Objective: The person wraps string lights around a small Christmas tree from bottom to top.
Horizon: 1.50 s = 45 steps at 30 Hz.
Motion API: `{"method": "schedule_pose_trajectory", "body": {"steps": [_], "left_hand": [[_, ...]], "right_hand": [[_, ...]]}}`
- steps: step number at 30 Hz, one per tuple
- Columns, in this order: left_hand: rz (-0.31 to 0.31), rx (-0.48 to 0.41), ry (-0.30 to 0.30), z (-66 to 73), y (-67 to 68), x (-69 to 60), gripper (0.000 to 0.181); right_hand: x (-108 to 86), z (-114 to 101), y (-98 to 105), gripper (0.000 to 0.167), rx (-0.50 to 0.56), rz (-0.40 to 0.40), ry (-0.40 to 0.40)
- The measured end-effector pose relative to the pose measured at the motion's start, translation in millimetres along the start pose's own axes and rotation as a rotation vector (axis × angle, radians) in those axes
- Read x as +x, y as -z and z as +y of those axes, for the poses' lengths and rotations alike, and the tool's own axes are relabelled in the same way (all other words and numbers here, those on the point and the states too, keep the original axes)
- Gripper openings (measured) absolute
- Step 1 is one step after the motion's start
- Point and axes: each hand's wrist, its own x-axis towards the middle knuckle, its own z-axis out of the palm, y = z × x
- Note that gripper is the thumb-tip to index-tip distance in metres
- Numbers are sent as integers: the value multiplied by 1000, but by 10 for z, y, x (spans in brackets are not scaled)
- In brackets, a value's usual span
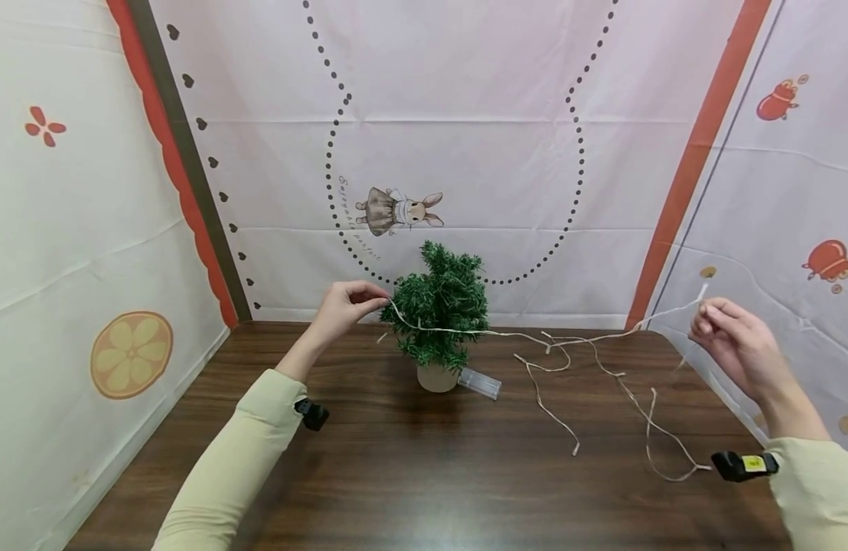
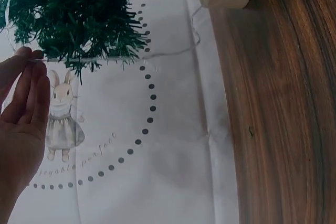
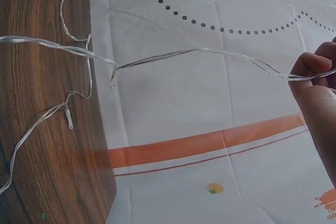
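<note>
A small artificial Christmas tree [image 1: 441, 302] with a round wooden base [image 1: 436, 377] stands on the table. My left hand [image 1: 351, 302] pinches a string light [image 1: 507, 334] between thumb and fingers at the tree's left side. From there the wire passes across the front of the tree and stretches right to my right hand [image 1: 737, 344], which grips it in the air. In the left wrist view, the left hand [image 2: 26, 87] touches the wire beside the green branches [image 2: 73, 14]. The right wrist view shows the right hand [image 3: 317, 77] with the wire between its fingers.
A clear battery box [image 1: 480, 383] lies beside the tree base. Loose lengths of the light string [image 1: 627, 394] trail over the right part of the brown wooden table [image 1: 410, 474]. A printed cloth [image 1: 458, 153] hangs behind, with more cloth at both sides.
</note>
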Motion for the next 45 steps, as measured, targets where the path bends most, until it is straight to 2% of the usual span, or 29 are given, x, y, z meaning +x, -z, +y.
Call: {"method": "schedule_pose_trajectory", "body": {"steps": [3,6,9,12,14,16,23,28,34,37,40,45], "left_hand": [[10,-6,9,-55,-51,37,16],[35,-15,5,-167,-92,92,16],[91,-12,-30,-247,-112,137,16],[155,12,-67,-264,-127,164,14],[173,37,-79,-259,-142,178,13],[161,60,-87,-251,-158,188,12],[46,138,-155,-237,-185,150,11],[34,165,-183,-222,-182,106,10],[15,125,-162,-237,-199,70,9],[39,125,-153,-185,-213,22,9],[80,136,-165,-75,-239,-31,8],[126,126,-244,162,-342,-108,9]], "right_hand": [[16,14,-15,41,-25,2,13],[26,23,-18,41,-28,-3,20],[36,27,-23,40,-50,-1,24],[47,30,-30,39,-87,7,24],[55,30,-35,38,-102,8,21],[65,31,-45,37,-115,7,15],[106,28,-84,36,-146,-11,3],[134,24,-114,36,-163,-16,12],[160,43,-137,37,-165,-11,9],[169,53,-144,36,-169,-12,0],[182,55,-153,35,-183,-10,-12],[209,40,-192,35,-236,10,-22]]}}
